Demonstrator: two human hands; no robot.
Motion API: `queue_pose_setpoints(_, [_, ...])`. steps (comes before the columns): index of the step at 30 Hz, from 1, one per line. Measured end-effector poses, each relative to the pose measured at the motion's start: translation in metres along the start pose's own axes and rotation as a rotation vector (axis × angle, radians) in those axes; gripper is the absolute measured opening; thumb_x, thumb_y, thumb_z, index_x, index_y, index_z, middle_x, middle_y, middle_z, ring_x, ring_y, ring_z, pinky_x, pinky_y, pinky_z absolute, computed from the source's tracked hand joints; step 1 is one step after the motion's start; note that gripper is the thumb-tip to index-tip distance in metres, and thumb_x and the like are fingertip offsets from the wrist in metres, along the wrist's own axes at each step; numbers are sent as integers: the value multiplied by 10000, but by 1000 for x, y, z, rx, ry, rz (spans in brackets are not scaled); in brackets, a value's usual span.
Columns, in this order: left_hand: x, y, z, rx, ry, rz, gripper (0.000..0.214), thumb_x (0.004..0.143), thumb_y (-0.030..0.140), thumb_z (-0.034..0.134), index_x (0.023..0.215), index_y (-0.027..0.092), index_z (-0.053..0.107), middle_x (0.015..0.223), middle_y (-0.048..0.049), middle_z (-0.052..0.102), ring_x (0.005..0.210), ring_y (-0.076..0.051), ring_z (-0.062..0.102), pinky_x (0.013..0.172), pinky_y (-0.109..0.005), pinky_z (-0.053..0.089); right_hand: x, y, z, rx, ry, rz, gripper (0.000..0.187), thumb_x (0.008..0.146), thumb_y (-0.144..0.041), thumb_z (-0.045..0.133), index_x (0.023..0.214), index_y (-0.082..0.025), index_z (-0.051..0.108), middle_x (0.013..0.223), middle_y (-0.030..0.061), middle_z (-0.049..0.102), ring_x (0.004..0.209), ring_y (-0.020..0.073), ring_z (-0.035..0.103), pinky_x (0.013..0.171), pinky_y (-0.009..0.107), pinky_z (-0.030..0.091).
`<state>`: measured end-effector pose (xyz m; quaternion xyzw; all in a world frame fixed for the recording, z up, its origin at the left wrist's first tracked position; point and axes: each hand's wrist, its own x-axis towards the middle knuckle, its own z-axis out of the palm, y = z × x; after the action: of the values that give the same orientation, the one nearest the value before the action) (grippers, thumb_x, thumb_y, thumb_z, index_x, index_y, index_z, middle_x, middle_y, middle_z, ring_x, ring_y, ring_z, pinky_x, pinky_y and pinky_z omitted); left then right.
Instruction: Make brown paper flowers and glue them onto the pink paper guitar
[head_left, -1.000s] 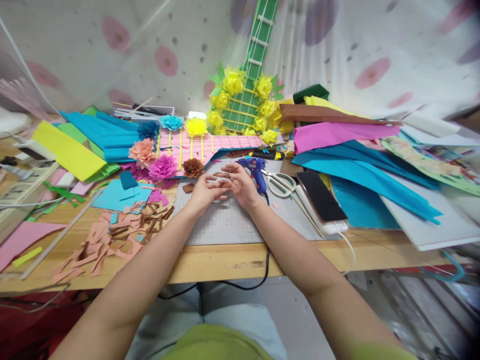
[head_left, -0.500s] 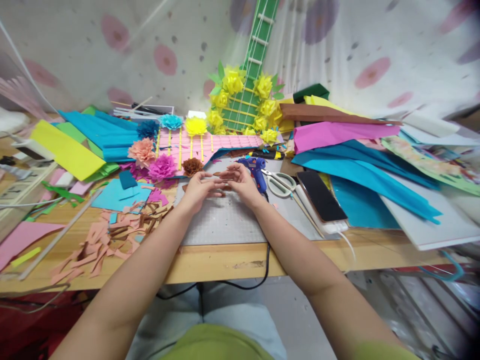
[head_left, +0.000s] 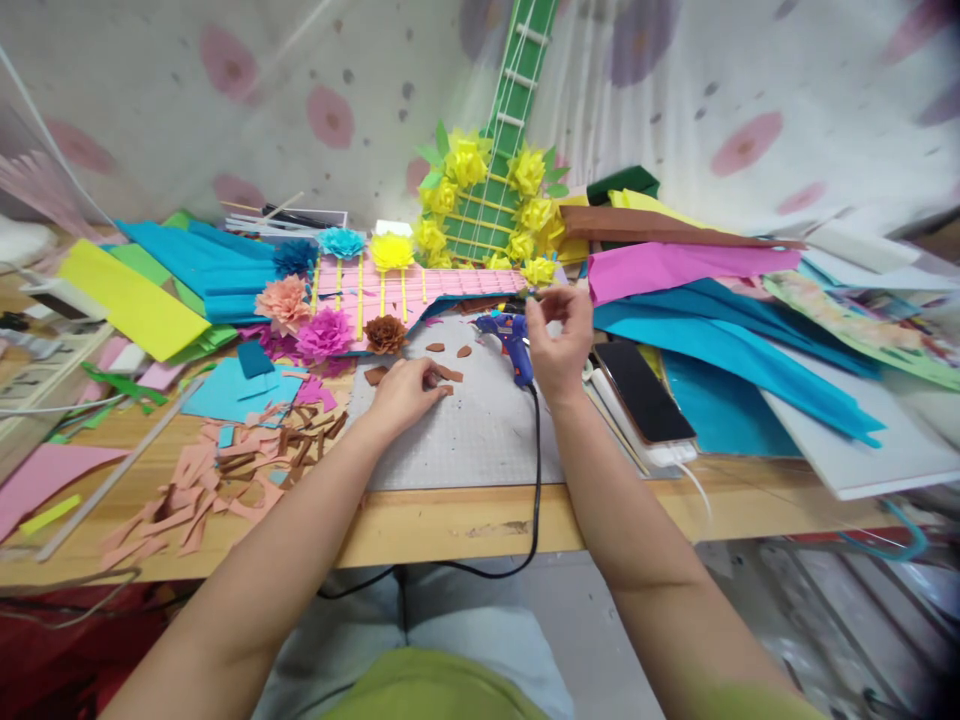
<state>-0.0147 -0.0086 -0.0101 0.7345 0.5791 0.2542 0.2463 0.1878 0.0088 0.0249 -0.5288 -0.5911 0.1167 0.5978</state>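
My left hand (head_left: 405, 392) rests on the grey cutting mat (head_left: 465, 445), its fingertips closed on a small brown paper piece (head_left: 448, 375). Two more brown petals (head_left: 436, 347) lie loose on the mat just beyond it. My right hand (head_left: 560, 338) is lifted over the mat's far right corner, thumb and fingers pinched together; what they hold is too small to make out. The blue glue gun (head_left: 510, 338) lies right beside that hand, with its black cord (head_left: 536, 480) running off the table's front edge. A finished brown paper flower (head_left: 386, 334) sits left of the petals.
A phone (head_left: 645, 395) lies right of my right hand. Pink (head_left: 675, 265) and blue paper sheets (head_left: 750, 340) pile up at the right. Paper flowers (head_left: 326, 334), cut scraps (head_left: 225, 470) and coloured sheets cover the left. A green paper guitar with yellow flowers (head_left: 487, 200) leans at the back.
My hands were together over the mat; now the right hand has moved right and away, up past the glue gun, and the left hand has dropped onto the brown piece.
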Motion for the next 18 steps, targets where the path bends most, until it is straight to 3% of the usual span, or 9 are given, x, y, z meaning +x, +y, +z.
queue_pose_setpoints(2, [1, 2, 1, 8, -37, 2, 136, 698, 260, 697, 664, 206, 577, 649, -14, 617, 670, -183, 543, 693, -309, 393, 10, 13, -12, -97, 11, 6, 415, 789, -534, 552, 1039, -203, 554, 1021, 97, 539, 975, 232, 534, 859, 398, 452])
queue_pose_setpoints(5, [1, 2, 2, -17, -24, 20, 155, 699, 220, 679, 603, 197, 559, 623, -10, 595, 641, -161, 522, 691, -303, 393, 17, 36, -20, -181, -196, 75, 501, 699, -593, 626, 983, -181, 591, 996, 108, 570, 953, 251, 547, 876, 440, 441])
queue_pose_setpoints(9, [3, -1, 7, -206, 85, 29, 68, 701, 179, 641, 665, 185, 584, 709, -12, 627, 663, -139, 534, 668, -279, 407, 10, 53, -10, -207, -462, 149, 462, 610, -567, 724, 869, -196, 630, 915, 102, 619, 978, 276, 555, 916, 466, 410])
queue_pose_setpoints(15, [5, -3, 12, -630, 203, -94, 129, 689, 220, 644, 745, 175, 537, 677, 5, 611, 621, -117, 601, 548, -218, 444, -2, 54, 13, -257, -380, 411, 406, 657, -571, 672, 779, -190, 608, 798, 103, 640, 844, 277, 600, 794, 438, 446])
queue_pose_setpoints(18, [7, -1, 12, -767, 221, -223, 230, 665, 199, 656, 811, 183, 480, 693, 13, 613, 633, -144, 655, 473, -199, 458, 1, 50, 8, -34, -385, 479, 400, 673, -567, 653, 812, -193, 617, 815, 83, 662, 779, 221, 604, 724, 372, 464])
